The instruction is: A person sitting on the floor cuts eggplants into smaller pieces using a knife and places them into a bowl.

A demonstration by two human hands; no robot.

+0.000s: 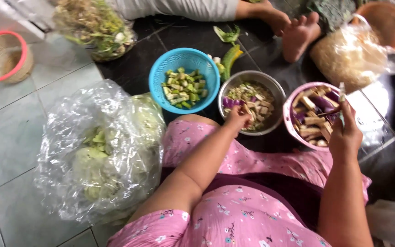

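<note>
**Bowls fanned within arm's reach on the floor**

A plastic bag (99,153) of greens sits leftmost. The left hand (237,118) pinches a piece over the steel bowl (251,101). The right hand (344,132) grips a knife (342,98) beside the pink bowl (315,115).

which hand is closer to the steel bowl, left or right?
Left. The left hand is at the near rim of the steel bowl, fingers over the chopped pieces inside. The right hand is off to the bowl's right, over the pink bowl, holding a knife.
</note>
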